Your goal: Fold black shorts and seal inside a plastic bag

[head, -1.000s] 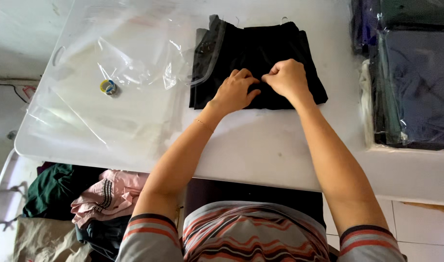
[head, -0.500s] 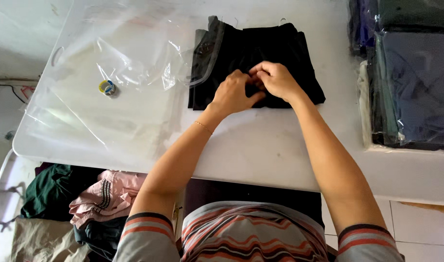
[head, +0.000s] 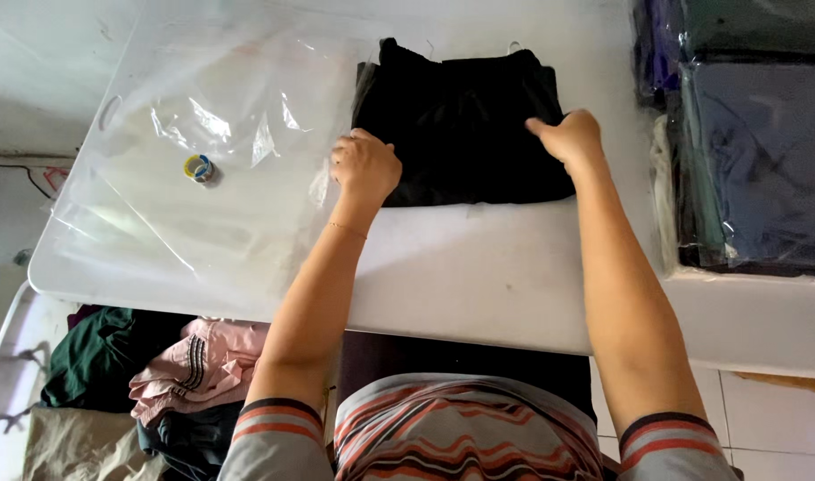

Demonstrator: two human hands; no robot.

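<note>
Gripping opposite sides of a folded black garment (head: 461,125), both hands sit on the white table (head: 478,267). Left hand (head: 364,165) is at the garment's left edge, fingers curled shut in a loose fist over the near-left corner, knuckles up; whether cloth is actually pinched inside, cannot tell. Right hand (head: 567,138) is at the right edge, fingers curled under and clamped on the fabric fold, thumb pointing left across the top. Garment lies flat between the two hands, roughly square, far side toward the table's back edge, near edge well back from the table's front edge. Left of it, touching or just overlapping its left edge, a stack of clear plastic bags (head: 185,178) covers most of the table's left half; a small roll of tape (head: 198,167) lies on it, well apart from the left hand. Right of the garment, a narrow strip of bare table, then a pile of bagged folded clothes (head: 754,151) in dark blue and green, close beside the right hand. Open room: the bare white band between garment and front edge, wide and unobstructed. Below the table on the left, a heap of loose clothes (head: 158,374), green, pink and dark.
</note>
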